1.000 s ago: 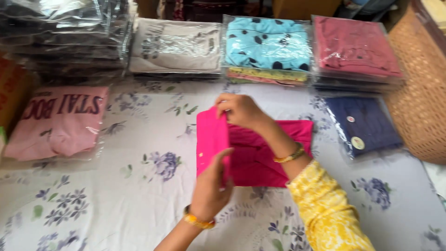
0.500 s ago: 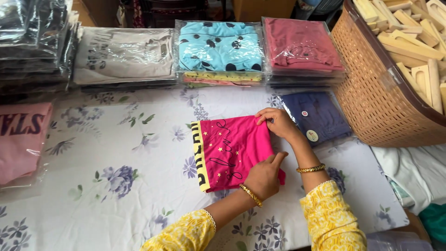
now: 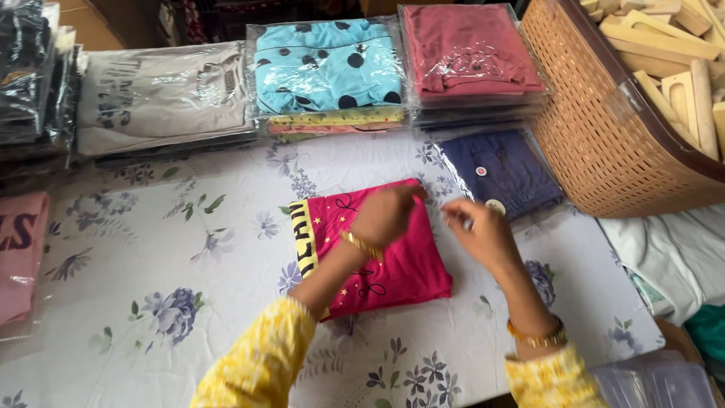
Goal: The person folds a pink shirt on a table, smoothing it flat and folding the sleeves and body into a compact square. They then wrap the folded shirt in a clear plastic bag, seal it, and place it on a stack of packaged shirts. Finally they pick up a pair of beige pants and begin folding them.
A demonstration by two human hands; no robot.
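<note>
A folded bright pink garment (image 3: 400, 264) with a yellow band along its left edge lies on the floral sheet (image 3: 189, 272). My left hand (image 3: 385, 215) rests on the garment's upper right part, fingers curled and pressing down. My right hand (image 3: 477, 230) hovers just right of the garment, fingers pinched together, nothing visibly held; it is close to a navy packaged garment (image 3: 502, 170). Both wrists wear gold bangles under yellow patterned sleeves.
Stacks of plastic-wrapped clothes line the far side: grey (image 3: 162, 94), blue polka-dot (image 3: 325, 64), dark red (image 3: 468, 53). A woven basket (image 3: 604, 143) of wooden pieces stands at right. A pink packet (image 3: 19, 257) lies at left. White cloth (image 3: 664, 257) lies at right.
The pink garment went from being held up and folded to lying flat. My right hand has lifted off it and moved right; my left hand has shifted to its upper right.
</note>
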